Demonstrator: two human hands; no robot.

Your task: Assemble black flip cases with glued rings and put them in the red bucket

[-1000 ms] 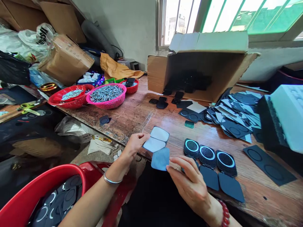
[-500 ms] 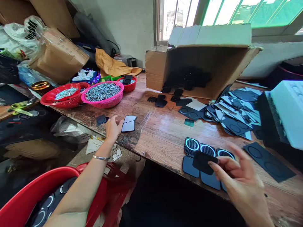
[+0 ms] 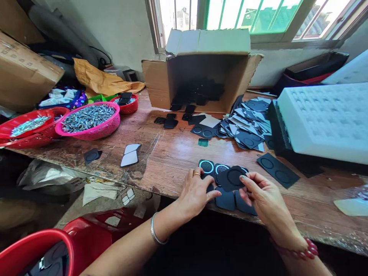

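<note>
At lower centre, the left hand (image 3: 197, 191) had been brought back from the backing sheets (image 3: 130, 155) to rest spread on the grille pieces (image 3: 214, 168), while the black pad (image 3: 232, 178) was pinched by the right hand (image 3: 263, 195).

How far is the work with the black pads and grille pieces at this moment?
Done, it seems: a peeled backing sheet lies aside on the table. In hand: the right hand pinches a black pad over the row of grille pieces, and the left hand rests on that row. Left, probably: the pile of pad sheets and the parts in the cardboard box.
</note>
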